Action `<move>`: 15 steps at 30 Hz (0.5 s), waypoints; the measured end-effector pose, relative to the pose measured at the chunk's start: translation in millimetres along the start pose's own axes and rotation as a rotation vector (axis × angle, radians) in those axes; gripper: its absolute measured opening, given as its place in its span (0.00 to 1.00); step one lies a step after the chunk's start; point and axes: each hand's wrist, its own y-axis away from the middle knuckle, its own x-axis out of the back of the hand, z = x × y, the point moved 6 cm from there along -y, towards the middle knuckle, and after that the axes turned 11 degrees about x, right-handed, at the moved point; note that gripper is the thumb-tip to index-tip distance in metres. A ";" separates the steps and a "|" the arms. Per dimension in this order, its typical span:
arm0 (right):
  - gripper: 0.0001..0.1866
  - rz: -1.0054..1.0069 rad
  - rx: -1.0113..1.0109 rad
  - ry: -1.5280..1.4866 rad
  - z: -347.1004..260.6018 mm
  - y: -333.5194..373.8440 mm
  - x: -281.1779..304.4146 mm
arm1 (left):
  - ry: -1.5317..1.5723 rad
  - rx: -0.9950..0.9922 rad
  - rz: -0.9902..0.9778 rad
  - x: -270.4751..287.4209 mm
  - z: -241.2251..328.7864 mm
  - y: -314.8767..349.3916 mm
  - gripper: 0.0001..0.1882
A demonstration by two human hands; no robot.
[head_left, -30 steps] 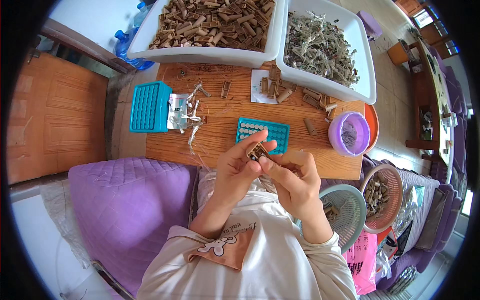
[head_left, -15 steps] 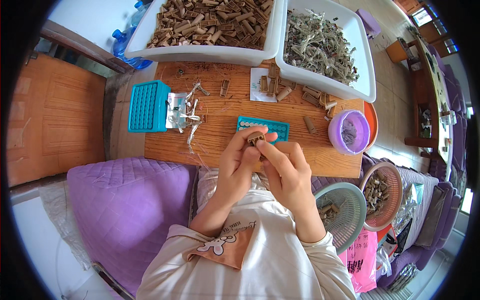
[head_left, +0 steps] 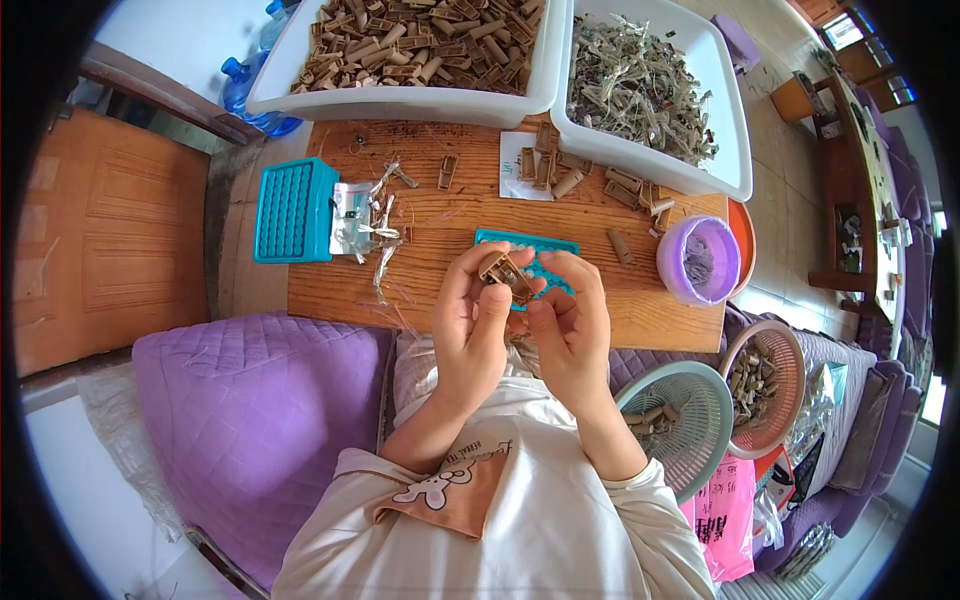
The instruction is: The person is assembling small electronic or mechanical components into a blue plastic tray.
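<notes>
Over the table's near edge, my left hand (head_left: 472, 325) holds a brown plastic casing (head_left: 505, 275) between thumb and fingers. The casing is tilted, its hollow side toward me, and small parts show inside; I cannot make them out. Close to its right end is my right hand (head_left: 577, 325), thumb and index finger apart, with the other fingers curled partly out of sight. Whether its fingertips touch the casing is unclear. Behind both hands lies a teal tray (head_left: 560, 250) with rows of round pockets, partly covered by them.
White bins of brown casings (head_left: 420, 50) and tangled wired parts (head_left: 640, 90) stand at the back. Loose casings lie before them. A teal block (head_left: 295, 212) and wire bundles (head_left: 385, 232) are at left. At right are a purple tub (head_left: 697, 262), a green basket (head_left: 690, 385) and a pink basket (head_left: 785, 380).
The casing has turned, so more of its hollow side shows. My right index finger has lifted off it, and the right hand has opened a little beside it.
</notes>
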 end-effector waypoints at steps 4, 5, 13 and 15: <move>0.18 -0.027 -0.072 -0.144 4.9 0.6 -3.5 | 0.016 0.031 -0.008 4.1 -2.8 -2.4 0.17; 0.18 -0.056 -0.142 -0.211 8.2 1.4 -4.7 | 0.094 0.068 -0.014 3.9 -3.3 -3.3 0.17; 0.23 -0.189 -0.275 -0.150 22.7 -6.9 2.2 | 0.407 0.228 -0.021 4.2 -17.4 -16.9 0.17; 0.26 -0.323 -0.159 0.083 21.7 -14.9 4.5 | 0.411 0.239 -0.049 3.5 -22.7 -18.9 0.17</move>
